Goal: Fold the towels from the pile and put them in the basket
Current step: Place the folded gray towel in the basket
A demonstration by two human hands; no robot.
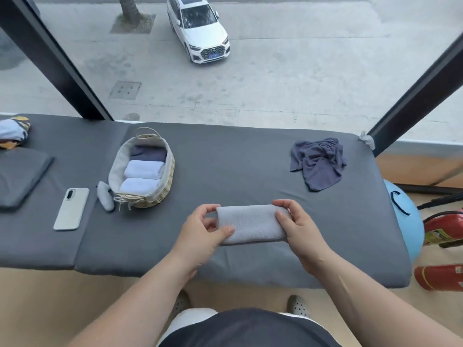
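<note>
Three folded towels (144,169) packed in the woven basket (168,186), one dark, two pale. Fourth, a grey folded towel (250,224), flat near the front of the padded grey worktop (225,159), gripped at both ends by left hand (203,229) and right hand (298,221), fingers (283,203) curled round it. Far right, crumpled dark towel (318,161). Phone (72,208) left of the basket. Big window (275,83) behind, white car (198,28) outside.
</note>
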